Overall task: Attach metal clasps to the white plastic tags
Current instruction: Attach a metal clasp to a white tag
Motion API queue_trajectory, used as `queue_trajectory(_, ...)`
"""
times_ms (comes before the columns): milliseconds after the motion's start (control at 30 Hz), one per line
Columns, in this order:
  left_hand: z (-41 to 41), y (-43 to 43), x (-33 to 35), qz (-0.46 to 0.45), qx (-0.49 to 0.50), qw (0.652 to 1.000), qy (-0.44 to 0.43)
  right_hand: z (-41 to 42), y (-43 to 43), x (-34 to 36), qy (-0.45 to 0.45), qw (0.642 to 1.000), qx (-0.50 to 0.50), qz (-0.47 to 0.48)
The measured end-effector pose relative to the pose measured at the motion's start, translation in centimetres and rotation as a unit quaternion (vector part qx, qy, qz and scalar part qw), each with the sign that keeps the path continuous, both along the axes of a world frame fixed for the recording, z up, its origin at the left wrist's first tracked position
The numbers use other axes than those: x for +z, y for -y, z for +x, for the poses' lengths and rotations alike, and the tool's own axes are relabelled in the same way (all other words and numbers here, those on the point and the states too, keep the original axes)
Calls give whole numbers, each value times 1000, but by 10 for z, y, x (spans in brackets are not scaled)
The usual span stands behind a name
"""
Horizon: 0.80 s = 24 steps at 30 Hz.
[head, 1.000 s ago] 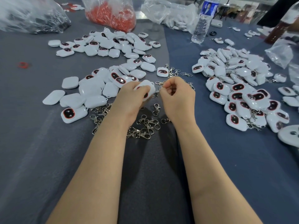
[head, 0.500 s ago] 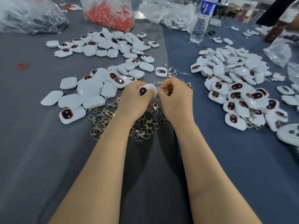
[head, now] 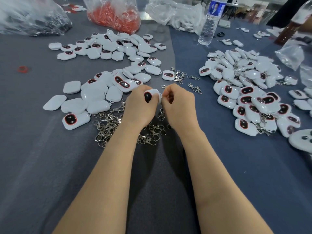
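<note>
My left hand grips a white plastic tag with a dark, red-rimmed window facing me. Right beside it, my right hand has its fingers curled and pinches at the tag's right edge; the metal clasp there is mostly hidden by the fingers. A heap of loose metal clasps lies on the cloth under and left of my wrists. Loose tags without clasps spread to the left. On the right lies a pile of tags with clasps.
A water bottle stands at the back, right of centre. Plastic bags sit along the far edge: one with red parts, one dark-filled, one with white parts. A few clasps lie beyond my hands.
The tag in my left hand has turned, so its dark window now faces me. Both hands stay together over the clasp heap.
</note>
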State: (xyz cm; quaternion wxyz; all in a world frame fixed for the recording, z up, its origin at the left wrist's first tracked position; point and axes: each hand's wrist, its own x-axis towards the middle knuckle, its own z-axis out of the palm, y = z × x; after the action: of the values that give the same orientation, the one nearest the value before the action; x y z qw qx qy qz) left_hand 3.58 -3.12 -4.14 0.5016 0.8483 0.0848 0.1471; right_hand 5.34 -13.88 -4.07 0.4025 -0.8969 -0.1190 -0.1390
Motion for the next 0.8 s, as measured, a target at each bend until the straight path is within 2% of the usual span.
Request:
queue_trajectory(167,-5,1,-1,81,-7,997,19,1,0,-1,-12,999,14,-48)
queue_trajectory(267,-6,2,5,57,-23,997,51,0,3,3,11,1000,14,17)
queue_trajectory(300,-4,2,7,1,-19,998,54,-1,3,5,19,998,15,65)
queue_trajectory(367,-4,3,13,-178,-16,984,28,-2,4,9,7,986,28,162)
queue_trajectory(433,-4,3,17,-356,-37,933,-19,-1,2,12,-13,981,42,189)
queue_trajectory(500,-5,2,21,-503,-63,860,-58,-1,0,11,-18,983,46,179)
queue_trajectory(567,-6,-1,22,-577,-93,807,-89,-2,-1,12,-10,980,38,197)
queue_trajectory(667,-6,-6,22,-606,-128,775,-125,-4,-2,13,23,979,33,201)
queue_trajectory(700,-6,-5,22,-607,-121,776,-123,-5,-2,12,38,983,36,178)
queue_trajectory(733,-5,-5,22,-593,-100,791,-112,-5,-2,12,54,988,39,138)
queue_trajectory(767,-4,-4,21,-548,-66,829,-93,-5,-2,10,65,993,41,89)
queue_trajectory(800,-4,-3,21,-461,-27,884,-70,-5,-2,9,68,996,41,46)
